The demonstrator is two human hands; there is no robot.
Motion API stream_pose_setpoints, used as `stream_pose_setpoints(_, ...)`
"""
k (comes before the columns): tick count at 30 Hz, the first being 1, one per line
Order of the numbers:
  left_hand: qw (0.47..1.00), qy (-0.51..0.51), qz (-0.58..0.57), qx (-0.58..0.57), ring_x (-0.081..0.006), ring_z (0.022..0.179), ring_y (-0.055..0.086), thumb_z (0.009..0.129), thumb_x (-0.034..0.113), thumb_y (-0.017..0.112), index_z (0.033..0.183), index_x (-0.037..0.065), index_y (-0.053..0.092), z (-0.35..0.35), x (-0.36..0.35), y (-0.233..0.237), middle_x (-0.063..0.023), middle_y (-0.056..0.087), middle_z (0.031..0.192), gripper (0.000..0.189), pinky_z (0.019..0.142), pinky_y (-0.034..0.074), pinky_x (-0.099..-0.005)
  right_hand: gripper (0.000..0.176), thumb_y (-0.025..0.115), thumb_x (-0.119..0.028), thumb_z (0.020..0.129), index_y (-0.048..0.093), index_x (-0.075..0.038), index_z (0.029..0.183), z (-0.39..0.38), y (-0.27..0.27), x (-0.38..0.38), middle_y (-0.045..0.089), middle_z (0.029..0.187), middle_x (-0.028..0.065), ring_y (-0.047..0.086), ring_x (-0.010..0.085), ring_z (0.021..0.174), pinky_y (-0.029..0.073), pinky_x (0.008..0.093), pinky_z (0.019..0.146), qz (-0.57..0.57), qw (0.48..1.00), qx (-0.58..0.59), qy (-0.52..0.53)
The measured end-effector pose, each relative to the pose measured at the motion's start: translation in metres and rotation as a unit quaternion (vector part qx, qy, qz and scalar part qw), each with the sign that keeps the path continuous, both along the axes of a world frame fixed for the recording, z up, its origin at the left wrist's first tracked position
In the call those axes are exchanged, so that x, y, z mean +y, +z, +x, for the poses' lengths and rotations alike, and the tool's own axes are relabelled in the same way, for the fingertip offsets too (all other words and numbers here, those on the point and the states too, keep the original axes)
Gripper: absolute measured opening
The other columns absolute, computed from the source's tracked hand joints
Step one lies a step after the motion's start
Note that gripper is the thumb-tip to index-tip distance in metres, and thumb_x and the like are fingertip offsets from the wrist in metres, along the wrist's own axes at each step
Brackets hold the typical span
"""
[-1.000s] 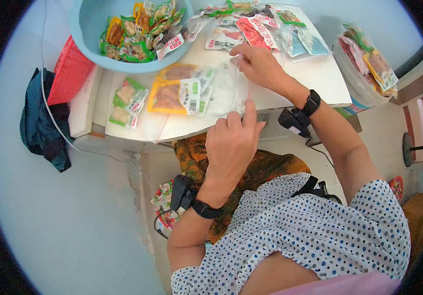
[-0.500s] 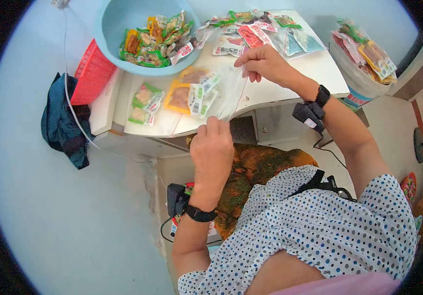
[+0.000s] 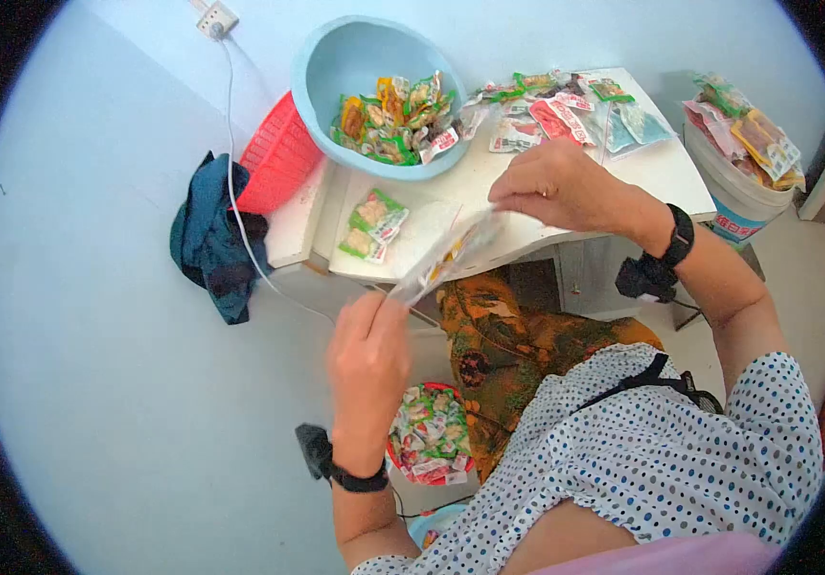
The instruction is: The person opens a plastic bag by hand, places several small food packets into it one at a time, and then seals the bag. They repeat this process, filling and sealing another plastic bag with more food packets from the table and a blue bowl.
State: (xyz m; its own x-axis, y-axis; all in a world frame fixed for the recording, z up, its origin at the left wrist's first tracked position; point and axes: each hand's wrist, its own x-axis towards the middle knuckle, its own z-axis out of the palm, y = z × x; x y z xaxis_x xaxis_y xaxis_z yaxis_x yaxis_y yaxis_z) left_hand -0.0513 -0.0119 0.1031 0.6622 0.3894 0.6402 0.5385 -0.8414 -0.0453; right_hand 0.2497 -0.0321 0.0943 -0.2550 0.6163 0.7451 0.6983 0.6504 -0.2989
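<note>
A clear plastic bag (image 3: 446, 257) with yellow packets inside is stretched between my hands above the table's front edge, tilted and seen nearly edge-on. My left hand (image 3: 371, 350), blurred by motion, is closed on its lower left end. At the upper right end, my right hand (image 3: 556, 187) pinches the bag between thumb and fingers. Just left of the bag, green-and-white snack packets (image 3: 372, 225) lie on the white table (image 3: 676, 182). Behind my right hand are red-and-white packets (image 3: 561, 123) and some flat clear bags (image 3: 638, 129).
A blue basin (image 3: 312, 72) of snack packets stands on the table, beside a red basket (image 3: 278, 158) and dark cloth (image 3: 211, 230). To the right is a filled white bucket (image 3: 738, 187). Below sits a red-rimmed container of packets (image 3: 432, 431). A white cord (image 3: 231, 125) hangs left.
The bag with the yellow packets has been lifted off the table and tilted. My left hand has moved down and outward; my right hand still grips the other end. The camera view has shifted.
</note>
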Motion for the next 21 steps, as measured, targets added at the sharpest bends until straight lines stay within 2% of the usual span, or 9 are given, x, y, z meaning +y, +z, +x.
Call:
stream_pose_setpoints(2, 1.0, -0.004, -0.011, -0.02, -0.03, 0.079, 0.06, 0.076, -0.002, 0.067, 0.088, 0.001, 0.064, -0.013, -0.017, 0.014, -0.0118, 0.062, 0.09, 0.013, 0.069, 0.05, -0.0392, 0.012, 0.072, -0.014, 0.079, 0.067, -0.004, 0.076, -0.009, 0.013, -0.014, 0.064, 0.072, 0.0097, 0.063, 0.0272, 0.069, 0.049, 0.0375, 0.062, 0.007, 1.0, 0.007, 0.025)
stream_pose_setpoints(5, 0.998, 0.025, -0.061, -0.012, -0.0291, 0.079, 0.066, 0.077, 0.003, 0.072, 0.087, 0.004, 0.07, -0.032, -0.045, 0.022, -0.0138, 0.068, 0.09, 0.011, 0.07, 0.053, -0.0345, 0.012, 0.071, -0.013, 0.079, 0.067, -0.003, 0.075, -0.014, 0.018, -0.03, 0.063, 0.072, 0.0095, 0.062, 0.0245, 0.069, 0.048, 0.0355, 0.061, -0.056, 0.994, 0.046, 0.088)
stream_pose_setpoints(7, 0.992, 0.032, -0.12, -0.032, -0.0279, 0.078, 0.067, 0.076, 0.004, 0.073, 0.087, 0.005, 0.072, -0.041, -0.058, 0.011, -0.0139, 0.069, 0.089, 0.01, 0.07, 0.054, -0.0338, 0.007, 0.069, -0.008, 0.08, 0.066, -0.003, 0.077, -0.02, 0.001, -0.037, 0.062, 0.07, 0.0077, 0.061, 0.0214, 0.066, 0.048, 0.0331, 0.061, -0.115, 0.984, 0.068, 0.115)
stream_pose_setpoints(11, 0.97, 0.062, -0.232, -0.032, -0.0258, 0.077, 0.068, 0.075, 0.005, 0.075, 0.086, 0.005, 0.074, -0.046, -0.084, -0.01, -0.0143, 0.07, 0.086, 0.011, 0.069, 0.054, -0.0321, 0.013, 0.07, -0.014, 0.08, 0.067, -0.002, 0.078, -0.029, -0.041, -0.051, 0.065, 0.073, 0.011, 0.063, 0.0254, 0.066, 0.05, 0.0359, 0.062, -0.206, 0.96, 0.103, 0.159)
stream_pose_setpoints(12, 0.969, 0.058, -0.235, -0.047, -0.0252, 0.076, 0.068, 0.075, 0.004, 0.075, 0.086, 0.005, 0.073, -0.048, -0.089, -0.017, -0.0133, 0.07, 0.086, 0.012, 0.068, 0.054, -0.0315, 0.012, 0.069, -0.014, 0.081, 0.068, -0.002, 0.081, -0.032, -0.051, -0.054, 0.065, 0.073, 0.0108, 0.064, 0.0245, 0.067, 0.05, 0.0348, 0.062, -0.196, 0.959, 0.115, 0.171)
stream_pose_setpoints(15, 0.959, 0.063, -0.266, -0.082, -0.0235, 0.074, 0.068, 0.074, 0.003, 0.076, 0.086, 0.004, 0.073, -0.053, -0.103, -0.032, -0.0118, 0.069, 0.085, 0.012, 0.065, 0.053, -0.0302, 0.013, 0.069, -0.014, 0.083, 0.068, -0.001, 0.083, -0.036, -0.059, -0.067, 0.066, 0.074, 0.0099, 0.064, 0.0218, 0.068, 0.05, 0.0329, 0.063, -0.274, 0.928, 0.179, 0.18)
stream_pose_setpoints(17, 0.944, 0.085, -0.303, -0.099, -0.0222, 0.076, 0.069, 0.071, 0.003, 0.078, 0.083, 0.004, 0.074, -0.052, -0.111, -0.031, -0.0128, 0.071, 0.084, 0.013, 0.068, 0.053, -0.03, 0.012, 0.069, -0.013, 0.084, 0.066, -0.001, 0.086, -0.037, -0.067, -0.069, 0.066, 0.074, 0.0081, 0.063, 0.0175, 0.068, 0.049, 0.0307, 0.063, -0.278, 0.923, 0.196, 0.182)
stream_pose_setpoints(21, 0.941, 0.096, -0.303, -0.113, -0.0213, 0.076, 0.068, 0.069, 0.002, 0.079, 0.082, 0.003, 0.074, -0.046, -0.114, -0.032, -0.0124, 0.071, 0.083, 0.014, 0.069, 0.053, -0.0299, 0.01, 0.07, -0.011, 0.082, 0.065, -0.002, 0.086, -0.042, -0.068, -0.075, 0.064, 0.073, 0.0061, 0.06, 0.0136, 0.067, 0.049, 0.0292, 0.062, -0.308, 0.902, 0.258, 0.156)
